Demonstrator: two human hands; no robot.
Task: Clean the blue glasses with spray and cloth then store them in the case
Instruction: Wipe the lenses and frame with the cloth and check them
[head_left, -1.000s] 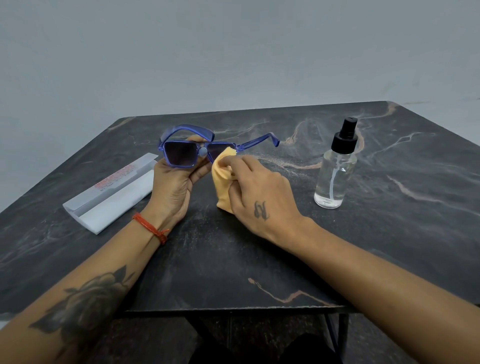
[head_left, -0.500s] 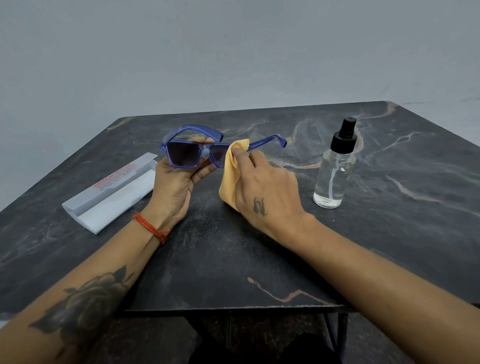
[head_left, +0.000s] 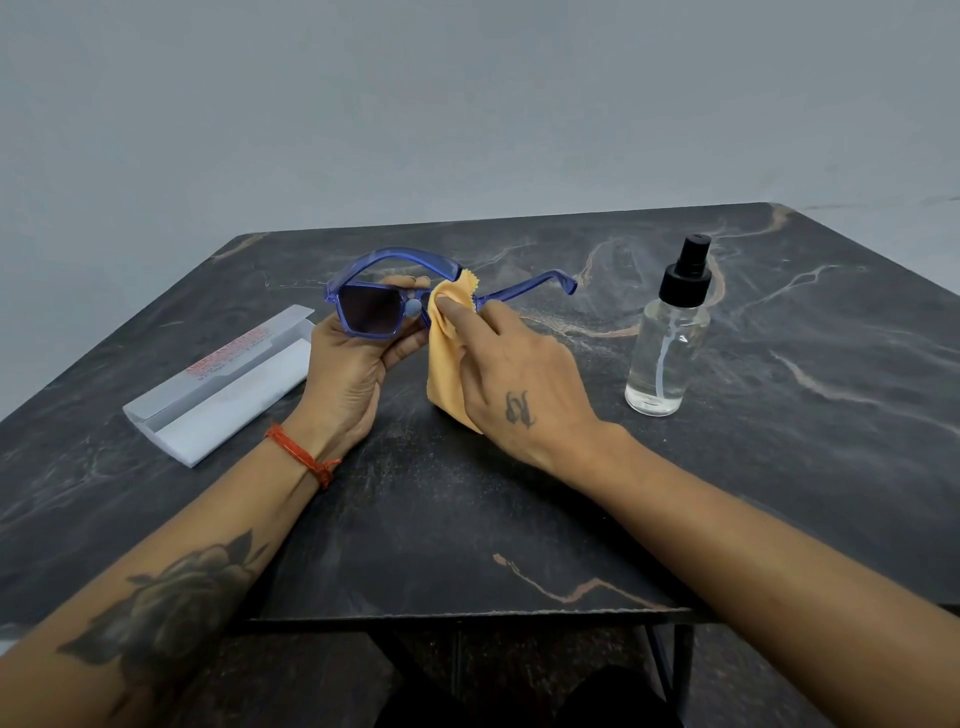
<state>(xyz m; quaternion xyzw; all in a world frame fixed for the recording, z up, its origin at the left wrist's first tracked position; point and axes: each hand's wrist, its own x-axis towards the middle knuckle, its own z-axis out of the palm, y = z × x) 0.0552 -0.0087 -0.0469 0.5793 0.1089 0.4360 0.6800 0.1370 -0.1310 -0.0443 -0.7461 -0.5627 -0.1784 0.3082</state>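
Printed matter: the white case (head_left: 221, 382), lying open near the left edge of the table (head_left: 779, 467), carries red lettering on its upper flap, one larger line over two or three smaller ones. All lines blurred; no word or brand legible

Right hand (head_left: 519, 384): small dark tattoo on its back, resembling a stylised letter, character not determinable

Spray bottle (head_left: 667, 343): clear body, no label visible

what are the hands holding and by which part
The left hand grips the blue plastic glasses by the frame around one lens; the right hand pinches the orange cloth near its top, against the other lens.
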